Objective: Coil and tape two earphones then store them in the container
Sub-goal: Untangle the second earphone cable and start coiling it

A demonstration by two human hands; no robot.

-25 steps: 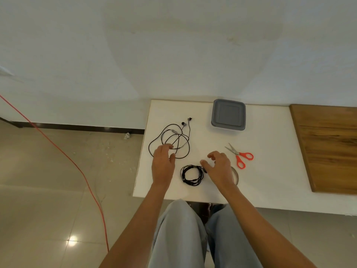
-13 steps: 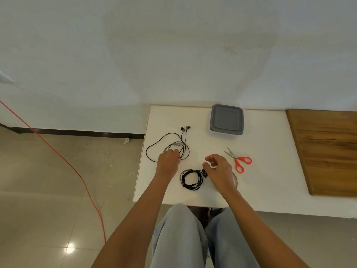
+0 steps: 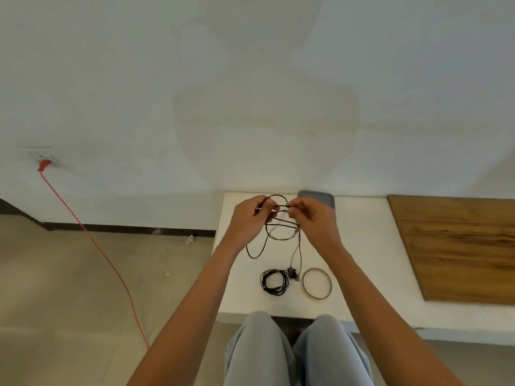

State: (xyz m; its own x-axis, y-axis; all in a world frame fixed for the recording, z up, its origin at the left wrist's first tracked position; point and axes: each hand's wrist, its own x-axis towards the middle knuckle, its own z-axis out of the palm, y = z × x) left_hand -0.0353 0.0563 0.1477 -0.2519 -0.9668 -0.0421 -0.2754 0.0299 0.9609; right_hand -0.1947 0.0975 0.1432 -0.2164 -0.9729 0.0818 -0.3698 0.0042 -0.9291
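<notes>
My left hand and my right hand are raised above the white table, and both pinch the loose black earphone cable. Its loops stretch between my fingers, and its ends hang down toward the tabletop. A second black earphone lies coiled on the table near the front edge. Beside that coil, on its right, lies a roll of clear tape. The grey lidded container stands at the back of the table, mostly hidden behind my right hand.
A wooden board lies along the right side of the table. A red power cord runs from a wall socket down across the floor on the left. My knees sit under the table's front edge. The scissors are hidden.
Both hands have lifted the loose earphone off the table and now hold it up between them. The camera has tilted upward. The coiled earphone has stayed in place.
</notes>
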